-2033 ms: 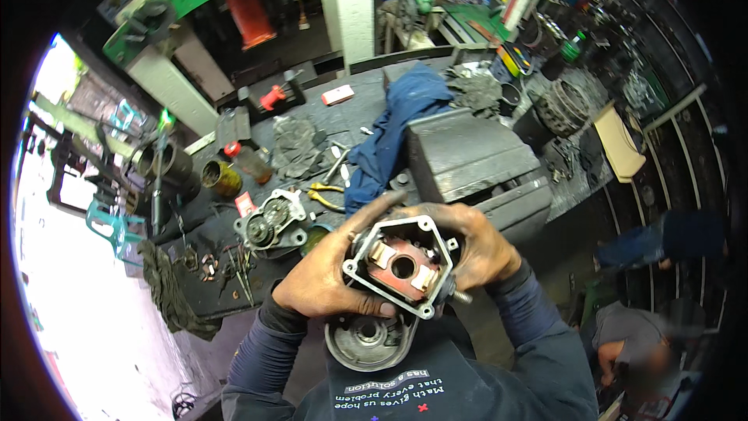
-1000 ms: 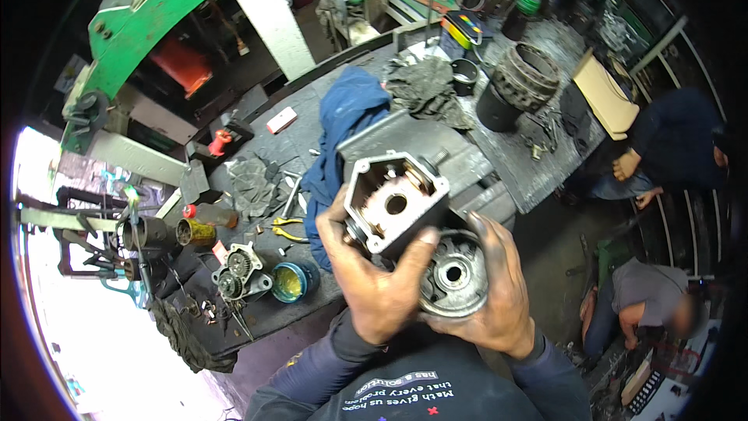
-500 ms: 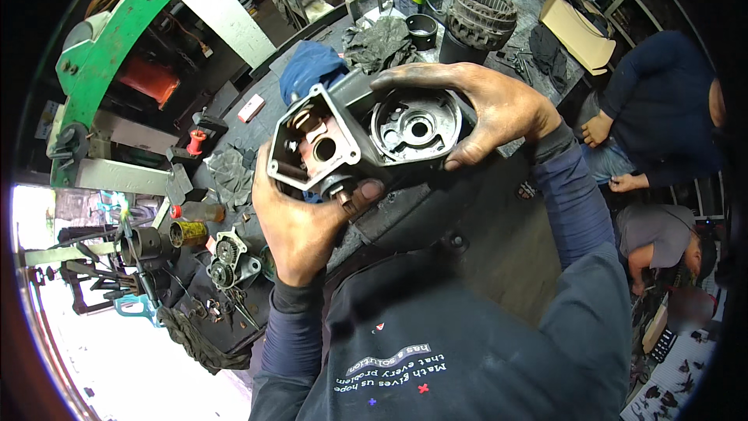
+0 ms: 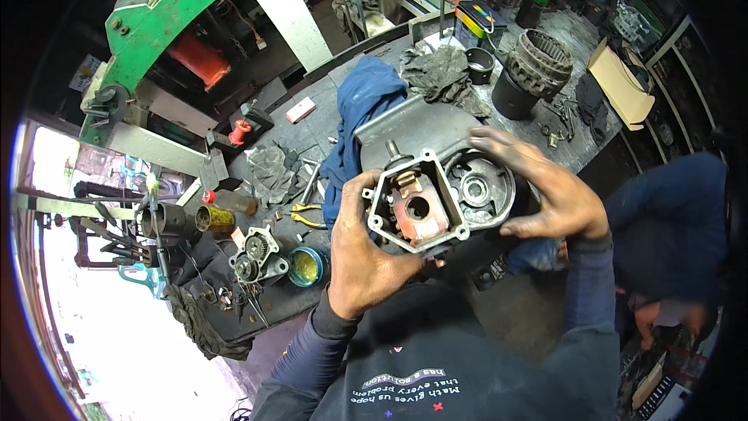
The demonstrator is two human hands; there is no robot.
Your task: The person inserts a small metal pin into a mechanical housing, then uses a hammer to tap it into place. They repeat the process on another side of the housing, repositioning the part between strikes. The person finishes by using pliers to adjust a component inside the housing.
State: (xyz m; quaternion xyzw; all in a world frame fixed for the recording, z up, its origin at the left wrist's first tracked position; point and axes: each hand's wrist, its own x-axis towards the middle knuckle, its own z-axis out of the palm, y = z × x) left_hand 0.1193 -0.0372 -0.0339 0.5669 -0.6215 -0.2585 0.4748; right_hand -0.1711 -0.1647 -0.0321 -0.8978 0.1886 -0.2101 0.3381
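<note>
A dark metal housing (image 4: pixel 448 168) is gripped between my two hands above the bench's near edge. Its left part is an open hexagonal chamber with a reddish inner wall and a round hole. On its right sits a round cup with a smaller bore in the middle. My left hand (image 4: pixel 362 257) wraps around the chamber's left and lower side. Around the right side of the round cup curves my right hand (image 4: pixel 557 199), thumb below and fingers above. A short shaft sticks up from the housing's far side, near a blue cloth (image 4: pixel 366 90).
Left on the bench are a gear pump (image 4: pixel 253 257), a blue tub of yellow grease (image 4: pixel 308 267), yellow-handled pliers (image 4: pixel 308 214) and a bottle (image 4: pixel 234 203). A toothed metal drum (image 4: pixel 538 62) stands far right. Another person (image 4: pixel 670 218) is at the right.
The housing and both hands have shifted right and lower in view. The housing has tilted, so its shaft now points away from me. More of the bench shows at left.
</note>
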